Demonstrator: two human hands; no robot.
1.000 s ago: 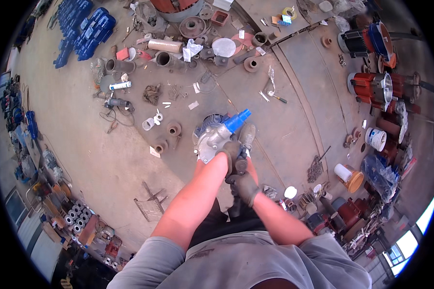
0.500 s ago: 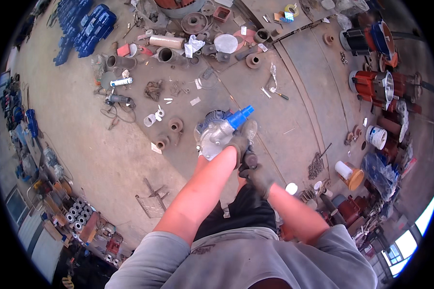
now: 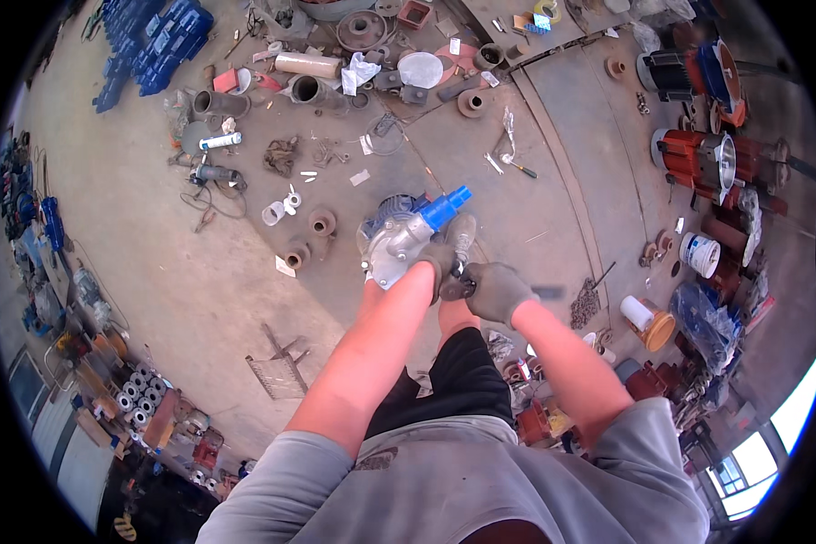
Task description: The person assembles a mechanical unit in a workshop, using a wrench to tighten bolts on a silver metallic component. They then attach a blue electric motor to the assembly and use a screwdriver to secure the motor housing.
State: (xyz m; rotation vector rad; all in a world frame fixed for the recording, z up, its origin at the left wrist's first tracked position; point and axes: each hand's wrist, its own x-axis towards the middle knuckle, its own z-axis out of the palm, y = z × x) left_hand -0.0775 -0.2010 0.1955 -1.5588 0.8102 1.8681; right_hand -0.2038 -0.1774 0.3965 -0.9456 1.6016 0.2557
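Note:
A silver metal housing (image 3: 395, 247) with a finned blue motor (image 3: 397, 208) behind it stands at my feet, a blue stepped plastic sleeve (image 3: 446, 208) angled up to the right from it. My gloved left hand (image 3: 439, 272) is beside the housing's lower right, closed about a dark round part (image 3: 455, 286) whose kind I cannot make out. Against that part, my gloved right hand (image 3: 499, 292) is closed on a tool; a blurred dark bar (image 3: 548, 293), seemingly its handle, sticks out to the right. The tool's working end is hidden between the hands.
Flanged metal pieces (image 3: 321, 221), a power tool with a cord (image 3: 218, 174) and a white-and-blue tube (image 3: 220, 141) lie to the left. A chain heap (image 3: 586, 305), a yellow bucket (image 3: 655, 330) and red motors (image 3: 694, 161) are on the right. A metal grate (image 3: 279, 375) lies lower left.
My right hand has risen and turned beside the left hand, and a blurred dark bar now shows at its right. The left hand stays by the housing. The whole view has shifted slightly.

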